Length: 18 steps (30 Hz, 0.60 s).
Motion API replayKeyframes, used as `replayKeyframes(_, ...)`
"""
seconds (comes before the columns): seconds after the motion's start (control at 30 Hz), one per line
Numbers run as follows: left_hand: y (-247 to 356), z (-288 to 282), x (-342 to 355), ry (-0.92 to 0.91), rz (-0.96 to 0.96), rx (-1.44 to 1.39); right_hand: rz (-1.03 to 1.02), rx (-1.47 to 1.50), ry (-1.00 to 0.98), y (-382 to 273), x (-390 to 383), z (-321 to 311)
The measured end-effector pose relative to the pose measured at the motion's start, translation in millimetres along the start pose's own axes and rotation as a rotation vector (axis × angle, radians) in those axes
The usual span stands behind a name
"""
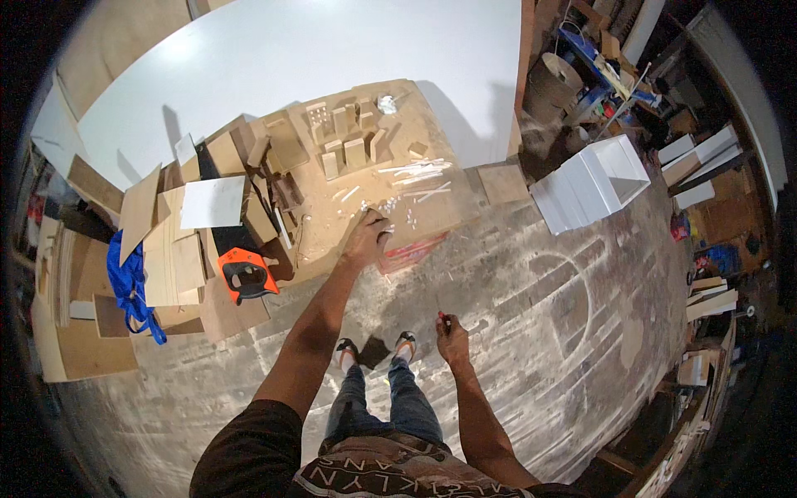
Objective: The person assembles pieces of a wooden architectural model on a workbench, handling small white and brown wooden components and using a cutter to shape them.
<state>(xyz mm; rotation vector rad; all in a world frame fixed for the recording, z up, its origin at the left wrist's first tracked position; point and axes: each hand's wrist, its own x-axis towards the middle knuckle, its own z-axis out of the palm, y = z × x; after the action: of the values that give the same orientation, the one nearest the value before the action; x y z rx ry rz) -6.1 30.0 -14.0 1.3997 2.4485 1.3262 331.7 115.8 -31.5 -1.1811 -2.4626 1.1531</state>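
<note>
I judge it's picking: left hand, grip unclear, by mid-frame white bits; right hand pinches a red-tipped thing; next needs delicacy

The head camera looked steeply down and slightly forward from a standing person's eye height, facing the table across its near edge. Its wide fisheye field ran from the shirt at the bottom, over the floor, to a white panel beyond the table's far edge. The left hand and right hand fell inside it, at arm's reach.
</note>
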Motion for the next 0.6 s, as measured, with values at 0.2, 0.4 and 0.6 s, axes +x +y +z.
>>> replayKeyframes(0.2,-11.6,-0.6,-8.2,0.082,0.003,-0.018,0.036,0.008,-0.031,-9.7,-5.9,3.8)
replayKeyframes(0.4,-3.1,8.2,-8.9,0.135,0.022,-0.008,0.048,0.060,-0.049,-6.8,-7.4,4.7)
replayKeyframes(0.6,3.1,6.8,-9.1,0.138,0.039,0.045,0.013,0.055,-0.040,-2.0,-5.5,5.6)
